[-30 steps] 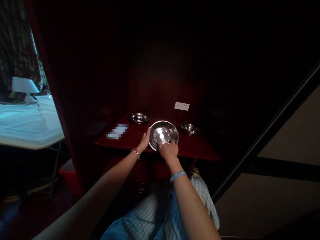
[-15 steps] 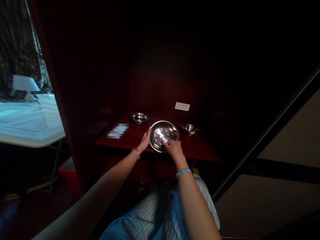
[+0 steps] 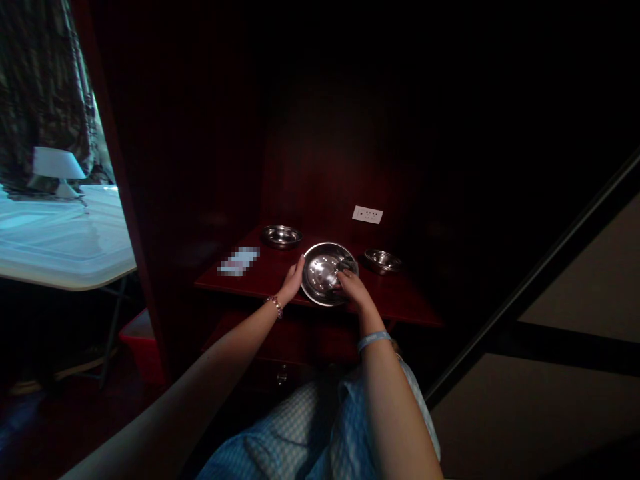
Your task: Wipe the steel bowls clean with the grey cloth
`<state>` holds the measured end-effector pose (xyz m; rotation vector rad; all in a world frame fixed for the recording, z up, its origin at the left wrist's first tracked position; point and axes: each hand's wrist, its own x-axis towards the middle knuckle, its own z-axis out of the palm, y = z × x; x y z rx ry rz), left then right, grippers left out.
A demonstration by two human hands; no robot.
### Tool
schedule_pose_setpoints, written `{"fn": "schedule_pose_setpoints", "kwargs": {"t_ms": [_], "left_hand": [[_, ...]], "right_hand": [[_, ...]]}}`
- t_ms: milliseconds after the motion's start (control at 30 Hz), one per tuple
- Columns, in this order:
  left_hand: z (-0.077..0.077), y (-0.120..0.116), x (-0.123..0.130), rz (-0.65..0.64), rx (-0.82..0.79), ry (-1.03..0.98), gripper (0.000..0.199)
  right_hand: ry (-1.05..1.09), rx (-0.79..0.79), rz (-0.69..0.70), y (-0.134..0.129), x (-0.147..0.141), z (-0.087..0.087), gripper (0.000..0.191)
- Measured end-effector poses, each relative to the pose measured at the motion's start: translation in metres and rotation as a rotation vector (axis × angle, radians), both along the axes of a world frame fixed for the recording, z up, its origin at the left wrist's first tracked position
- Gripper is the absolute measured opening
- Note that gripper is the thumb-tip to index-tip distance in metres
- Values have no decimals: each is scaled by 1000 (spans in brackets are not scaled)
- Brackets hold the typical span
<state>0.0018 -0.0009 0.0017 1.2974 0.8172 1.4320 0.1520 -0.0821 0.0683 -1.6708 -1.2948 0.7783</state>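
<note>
A shiny round steel plate (image 3: pixel 320 275) stands tilted on the dark red shelf (image 3: pixel 410 303). My left hand (image 3: pixel 292 280) holds the plate's left rim. My right hand (image 3: pixel 350 288) presses a small dark cloth or pad (image 3: pixel 346 267) against the plate's right inner side. A beaded bracelet is on my left wrist and a pale blue band on my right wrist.
Two small steel bowls sit on the shelf, one at the back left (image 3: pixel 282 235), one at the right (image 3: pixel 383 260). A white socket plate (image 3: pixel 367 214) is on the back wall. A blurred white item (image 3: pixel 238 261) lies at the left. A pale table (image 3: pixel 60 240) stands far left.
My right hand has moved from the plate's lower rim up and to the right, rubbing the pad across the plate's inside. My left hand has stayed on the left rim.
</note>
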Motion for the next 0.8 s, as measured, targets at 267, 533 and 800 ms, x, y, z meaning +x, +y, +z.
{"fn": "schedule_pose_setpoints", "kwargs": {"t_ms": [267, 533, 800], "left_hand": [[2, -2, 0, -1, 23, -2, 72], [-1, 1, 1, -8, 15, -13, 72], [-3, 3, 1, -7, 14, 32, 75]], "right_hand": [[707, 179, -63, 7, 18, 3, 9], [795, 154, -121, 5, 15, 3, 16], [1027, 222, -261, 3, 5, 6, 15]]}}
